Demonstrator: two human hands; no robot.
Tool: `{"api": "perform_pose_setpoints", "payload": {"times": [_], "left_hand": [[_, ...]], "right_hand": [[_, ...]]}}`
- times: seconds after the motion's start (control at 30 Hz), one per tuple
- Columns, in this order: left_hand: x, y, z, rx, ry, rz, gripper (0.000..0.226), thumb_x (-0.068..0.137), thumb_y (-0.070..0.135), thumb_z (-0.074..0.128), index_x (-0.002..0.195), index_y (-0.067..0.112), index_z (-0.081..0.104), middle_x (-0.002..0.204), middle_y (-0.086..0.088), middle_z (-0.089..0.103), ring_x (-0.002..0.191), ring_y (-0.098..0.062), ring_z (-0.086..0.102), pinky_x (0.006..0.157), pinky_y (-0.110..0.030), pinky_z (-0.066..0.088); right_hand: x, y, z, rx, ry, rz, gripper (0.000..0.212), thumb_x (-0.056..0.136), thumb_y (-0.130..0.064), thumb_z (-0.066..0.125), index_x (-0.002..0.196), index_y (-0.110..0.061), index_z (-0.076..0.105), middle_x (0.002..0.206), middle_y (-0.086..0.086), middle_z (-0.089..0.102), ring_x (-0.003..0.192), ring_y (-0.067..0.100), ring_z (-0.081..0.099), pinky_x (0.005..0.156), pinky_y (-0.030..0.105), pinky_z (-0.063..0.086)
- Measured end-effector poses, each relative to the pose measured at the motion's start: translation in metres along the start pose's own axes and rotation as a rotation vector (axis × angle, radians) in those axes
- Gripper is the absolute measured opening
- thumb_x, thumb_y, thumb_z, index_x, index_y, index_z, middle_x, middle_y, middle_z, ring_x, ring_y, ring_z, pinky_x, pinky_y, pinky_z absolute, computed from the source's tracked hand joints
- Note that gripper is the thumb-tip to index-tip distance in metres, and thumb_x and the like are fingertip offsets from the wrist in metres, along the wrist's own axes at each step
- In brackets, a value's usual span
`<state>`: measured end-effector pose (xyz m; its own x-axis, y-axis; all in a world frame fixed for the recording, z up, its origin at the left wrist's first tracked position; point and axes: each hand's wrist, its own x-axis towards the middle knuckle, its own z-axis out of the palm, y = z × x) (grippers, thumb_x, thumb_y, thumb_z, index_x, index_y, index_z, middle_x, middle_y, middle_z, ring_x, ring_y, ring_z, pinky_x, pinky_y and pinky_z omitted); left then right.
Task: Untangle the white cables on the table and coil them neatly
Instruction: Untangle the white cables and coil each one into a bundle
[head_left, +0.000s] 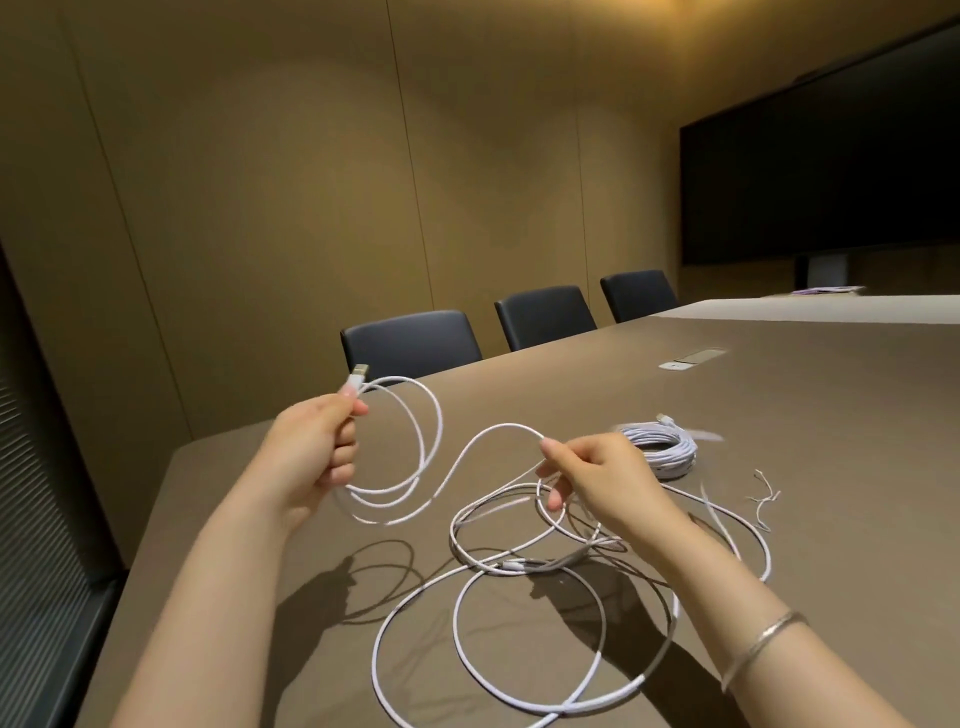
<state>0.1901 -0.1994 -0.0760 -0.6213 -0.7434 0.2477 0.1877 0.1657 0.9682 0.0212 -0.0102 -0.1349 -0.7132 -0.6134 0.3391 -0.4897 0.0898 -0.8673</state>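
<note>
white cable (415, 447) hangs in loops from the left hand (317, 447), gripped near its plug so turns stay gathered; right hand (587, 475) pinches the next stretch, feeding slack from the tangle on the worktop (779, 395)

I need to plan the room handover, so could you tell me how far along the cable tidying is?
Done: one coiled bundle lies on the table. In hand: the left hand holds a few finished loops by the plug end, while the right hand pinches the next stretch. Left: the loose tangle below.
</note>
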Motion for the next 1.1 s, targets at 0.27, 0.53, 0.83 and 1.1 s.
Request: {"api": "perform_pose_setpoints", "payload": {"times": [0.27, 0.53, 0.83, 1.1], "left_hand": [[-0.013, -0.002, 0.037, 0.170, -0.209, -0.013, 0.030, 0.104, 0.032, 0.045, 0.083, 0.012, 0.051, 0.049, 0.009, 0.028, 0.040, -0.007, 0.020, 0.036, -0.017, 0.024], [-0.021, 0.003, 0.032, 0.239, -0.458, -0.104, 0.031, 0.102, 0.032, 0.048, 0.078, 0.013, 0.051, 0.056, 0.006, 0.023, 0.046, -0.009, 0.015, 0.039, -0.018, 0.019], [-0.029, 0.007, 0.043, 0.281, -0.596, -0.158, 0.032, 0.093, 0.031, 0.060, 0.069, 0.015, 0.046, 0.060, 0.002, 0.020, 0.050, -0.011, 0.014, 0.042, -0.019, 0.020], [-0.028, 0.006, 0.042, 0.112, -0.516, 0.045, 0.019, 0.063, -0.004, 0.052, 0.071, 0.014, 0.053, 0.060, 0.000, 0.030, 0.046, -0.009, 0.022, 0.041, -0.019, 0.023]], "right_hand": [[-0.006, -0.022, 0.009, 0.579, -0.047, 0.044, 0.027, 0.102, -0.014, 0.042, 0.107, -0.008, 0.069, 0.061, 0.000, 0.053, 0.054, 0.011, 0.038, 0.053, 0.022, 0.032], [-0.012, -0.024, 0.003, 0.488, -0.009, -0.086, 0.024, 0.101, -0.018, 0.047, 0.104, -0.019, 0.071, 0.059, -0.004, 0.045, 0.055, 0.009, 0.042, 0.052, 0.021, 0.040], [-0.014, -0.030, 0.012, 0.433, 0.043, -0.124, 0.023, 0.097, -0.014, 0.052, 0.097, -0.020, 0.074, 0.075, 0.004, 0.067, 0.068, 0.019, 0.053, 0.063, 0.030, 0.045], [-0.013, -0.028, 0.011, 0.663, 0.012, -0.063, 0.011, 0.093, -0.006, 0.059, 0.101, -0.005, 0.067, 0.084, 0.011, 0.065, 0.071, 0.018, 0.055, 0.063, 0.025, 0.049]]}}
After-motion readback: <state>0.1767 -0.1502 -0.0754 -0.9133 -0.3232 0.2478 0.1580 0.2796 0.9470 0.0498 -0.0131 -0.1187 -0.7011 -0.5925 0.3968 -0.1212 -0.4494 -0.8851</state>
